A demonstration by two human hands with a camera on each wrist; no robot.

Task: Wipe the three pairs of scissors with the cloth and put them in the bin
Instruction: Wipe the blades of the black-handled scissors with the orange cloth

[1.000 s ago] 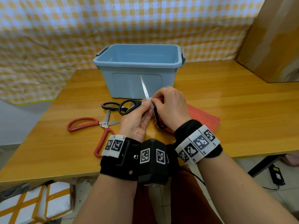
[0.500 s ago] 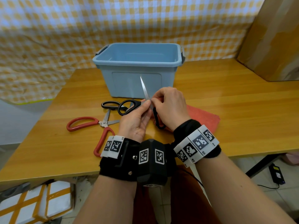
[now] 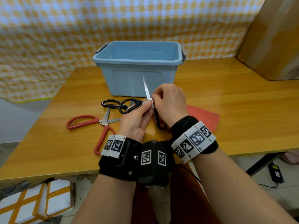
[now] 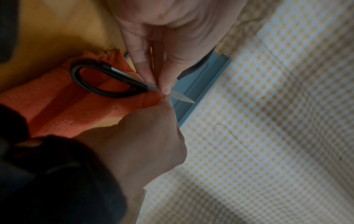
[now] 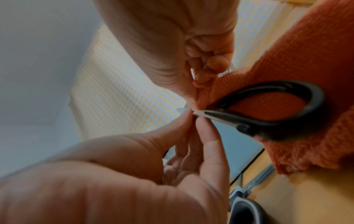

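While the left hand [image 3: 137,120] is pinching the black-handled scissors [image 4: 107,84] at the base of the blade, thumb and forefinger closed on the metal, the right hand [image 3: 169,104] is pinching a fold of the orange cloth [image 3: 203,117] against that same blade. The blade tip is pointing up and away, in front of the bin [image 3: 137,62], which is standing toward the table's far edge and looks empty from here. The red scissors [image 3: 97,126] and a second black pair [image 3: 111,103] are lying open left of the hands, apparently not yet wiped. Judgement: first pair in progress. To wipe well, the cloth should be travelling from pivot toward tip, folded over the flat sides, fingers staying behind the edge, with the left pinch keeping the blade steady.
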